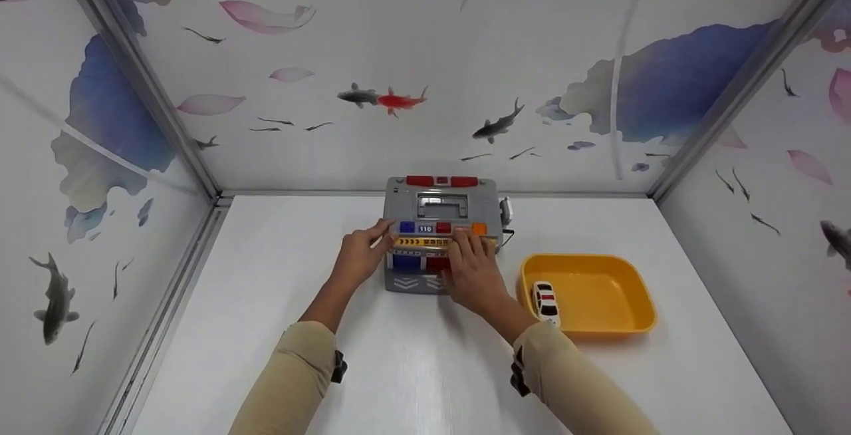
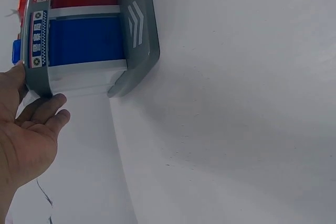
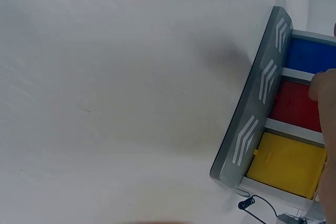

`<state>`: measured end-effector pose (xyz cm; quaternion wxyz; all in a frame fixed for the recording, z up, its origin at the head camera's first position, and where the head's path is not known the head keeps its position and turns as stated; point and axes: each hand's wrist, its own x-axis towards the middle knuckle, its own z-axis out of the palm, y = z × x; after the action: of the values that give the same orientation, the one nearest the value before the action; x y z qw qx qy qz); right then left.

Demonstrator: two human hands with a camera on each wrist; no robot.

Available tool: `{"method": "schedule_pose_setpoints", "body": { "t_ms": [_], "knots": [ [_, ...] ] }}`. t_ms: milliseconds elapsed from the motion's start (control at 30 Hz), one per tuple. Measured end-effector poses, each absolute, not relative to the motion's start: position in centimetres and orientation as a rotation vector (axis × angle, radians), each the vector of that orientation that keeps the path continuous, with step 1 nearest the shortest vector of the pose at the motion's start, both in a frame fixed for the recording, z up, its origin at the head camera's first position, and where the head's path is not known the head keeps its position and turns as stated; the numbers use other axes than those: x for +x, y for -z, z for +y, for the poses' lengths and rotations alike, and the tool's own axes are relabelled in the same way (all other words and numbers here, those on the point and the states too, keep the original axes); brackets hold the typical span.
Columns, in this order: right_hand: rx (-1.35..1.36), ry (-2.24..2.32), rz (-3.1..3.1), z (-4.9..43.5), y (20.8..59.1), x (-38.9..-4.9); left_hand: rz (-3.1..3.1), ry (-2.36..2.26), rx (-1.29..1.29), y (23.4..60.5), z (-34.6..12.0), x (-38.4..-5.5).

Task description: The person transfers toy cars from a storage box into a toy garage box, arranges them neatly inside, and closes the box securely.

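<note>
On the far part of the white counter (image 1: 412,375), midway between left and right, stands a grey toy police station (image 1: 435,219), close to the patterned wall (image 1: 425,42). The left hand (image 1: 358,253) pinches the left edge of its roof between thumb and fingers. The right hand (image 1: 475,272) bends over the front, fingertips on the roof's near edge by the coloured buttons (image 1: 443,227), thumb beside the red door (image 3: 298,103); whether it grips or only presses, I cannot tell. Left of that door is a blue door (image 2: 86,40), and right of it a yellow door (image 3: 287,163). A grey piece (image 1: 506,211) and a black cord (image 3: 268,203) show on the toy's right side. Farther right and nearer sits a yellow tray (image 1: 602,292), with a white toy car (image 1: 546,302) along its left wall.
</note>
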<state>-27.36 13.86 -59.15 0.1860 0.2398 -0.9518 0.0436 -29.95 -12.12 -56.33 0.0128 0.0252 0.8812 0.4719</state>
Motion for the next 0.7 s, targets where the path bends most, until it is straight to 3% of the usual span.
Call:
{"method": "schedule_pose_setpoints", "body": {
  "t_ms": [333,700],
  "knots": [
    [0.745,-0.289,-2.658,14.6,57.4,-26.5,2.724,-1.473,0.053,56.5,-12.4,-29.7],
    [0.987,-0.243,-2.618,12.2,55.2,-26.8,2.738,-1.47,0.092,56.3,-12.4,-30.0]
  ]
}}
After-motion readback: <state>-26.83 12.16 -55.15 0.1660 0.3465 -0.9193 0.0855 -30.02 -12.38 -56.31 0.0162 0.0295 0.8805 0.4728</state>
